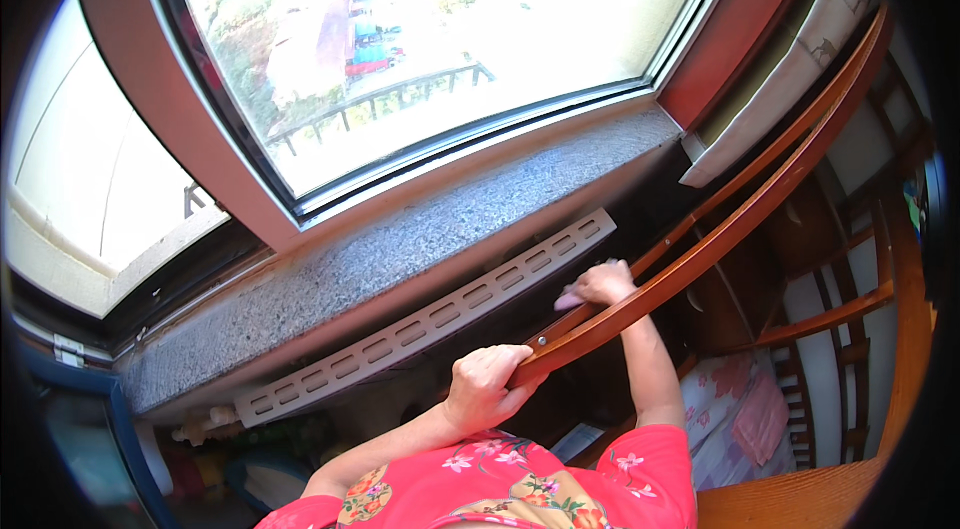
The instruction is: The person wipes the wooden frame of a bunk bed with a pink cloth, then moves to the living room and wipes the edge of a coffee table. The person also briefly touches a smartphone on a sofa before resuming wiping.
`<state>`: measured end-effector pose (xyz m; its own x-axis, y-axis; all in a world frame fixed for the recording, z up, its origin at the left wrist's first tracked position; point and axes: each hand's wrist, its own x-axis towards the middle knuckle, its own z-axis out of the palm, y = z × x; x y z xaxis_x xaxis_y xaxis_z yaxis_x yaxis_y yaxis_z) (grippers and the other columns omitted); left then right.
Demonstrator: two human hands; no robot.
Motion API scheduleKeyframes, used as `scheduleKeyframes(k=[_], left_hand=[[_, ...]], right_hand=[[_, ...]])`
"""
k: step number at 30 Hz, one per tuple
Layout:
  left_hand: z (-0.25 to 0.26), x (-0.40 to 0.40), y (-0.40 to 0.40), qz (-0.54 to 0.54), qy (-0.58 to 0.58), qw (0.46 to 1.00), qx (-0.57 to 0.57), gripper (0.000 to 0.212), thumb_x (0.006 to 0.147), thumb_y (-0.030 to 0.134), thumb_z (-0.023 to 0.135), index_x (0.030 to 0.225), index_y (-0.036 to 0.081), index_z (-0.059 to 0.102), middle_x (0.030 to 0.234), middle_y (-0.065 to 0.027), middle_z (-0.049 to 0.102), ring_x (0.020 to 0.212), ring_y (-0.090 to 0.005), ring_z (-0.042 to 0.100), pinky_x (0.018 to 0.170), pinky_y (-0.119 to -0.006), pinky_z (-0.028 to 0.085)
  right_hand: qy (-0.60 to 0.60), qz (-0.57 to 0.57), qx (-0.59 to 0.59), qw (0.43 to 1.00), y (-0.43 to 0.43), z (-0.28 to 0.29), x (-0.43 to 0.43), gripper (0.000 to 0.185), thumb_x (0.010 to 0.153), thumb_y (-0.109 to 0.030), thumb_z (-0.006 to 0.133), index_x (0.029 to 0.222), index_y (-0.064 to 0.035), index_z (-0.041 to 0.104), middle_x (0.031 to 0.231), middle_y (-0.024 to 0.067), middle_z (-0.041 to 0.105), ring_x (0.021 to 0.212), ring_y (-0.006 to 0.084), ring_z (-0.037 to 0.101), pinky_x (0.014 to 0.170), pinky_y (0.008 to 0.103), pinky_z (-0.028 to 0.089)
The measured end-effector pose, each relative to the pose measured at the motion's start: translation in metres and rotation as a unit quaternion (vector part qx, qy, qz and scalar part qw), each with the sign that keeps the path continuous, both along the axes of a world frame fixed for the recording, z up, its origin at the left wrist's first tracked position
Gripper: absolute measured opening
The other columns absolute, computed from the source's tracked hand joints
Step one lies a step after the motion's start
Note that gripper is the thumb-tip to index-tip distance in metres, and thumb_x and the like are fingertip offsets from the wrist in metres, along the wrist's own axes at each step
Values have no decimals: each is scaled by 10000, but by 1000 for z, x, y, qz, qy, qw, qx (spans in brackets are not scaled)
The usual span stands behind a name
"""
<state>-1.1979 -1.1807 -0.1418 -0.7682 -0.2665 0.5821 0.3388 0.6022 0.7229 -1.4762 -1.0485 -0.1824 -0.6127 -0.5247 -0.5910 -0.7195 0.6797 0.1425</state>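
Just in front of my body, my left hand (491, 386) grips the near end of a curved reddish-brown wooden rail (675, 274). Farther along the rail, my right hand (606, 283) reaches over it to its window side, with a pinkish cloth (570, 300) showing at the fingers. The rail runs from my left hand up to the far right. A screw head shows near its end. The underside of the cloth and part of my right fingers are hidden.
Beyond the rail are a slotted radiator top (427, 322), a speckled stone windowsill (405, 229) and a window. A wooden board edge (795, 495) lies at the lower right, near pink floral bedding (761, 416). A pale curtain (780, 93) hangs at the upper right.
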Motion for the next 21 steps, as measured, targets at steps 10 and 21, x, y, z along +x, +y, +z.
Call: scheduleKeyframes(k=[10,21], left_hand=[[2,2,-5,-28,-17,999,-1,415,686,97,844,1047,-4,668,908,-147,726,774,-307,719,667,-355,563],[0,5,-6,-23,-27,999,-12,452,659,98,852,1059,-15,673,974,-162,729,831,-306,729,714,-354,578]], right_hand=[[244,-75,-125,959,97,11,-151,224,791,-419,692,690,-223,731,799,-9,683,932,217,614,922,391,401],[429,-236,-516,703,142,-108,-190,398,913,-88,521,1304,-35,573,1390,197,542,1296,396,487,1112,485,355]])
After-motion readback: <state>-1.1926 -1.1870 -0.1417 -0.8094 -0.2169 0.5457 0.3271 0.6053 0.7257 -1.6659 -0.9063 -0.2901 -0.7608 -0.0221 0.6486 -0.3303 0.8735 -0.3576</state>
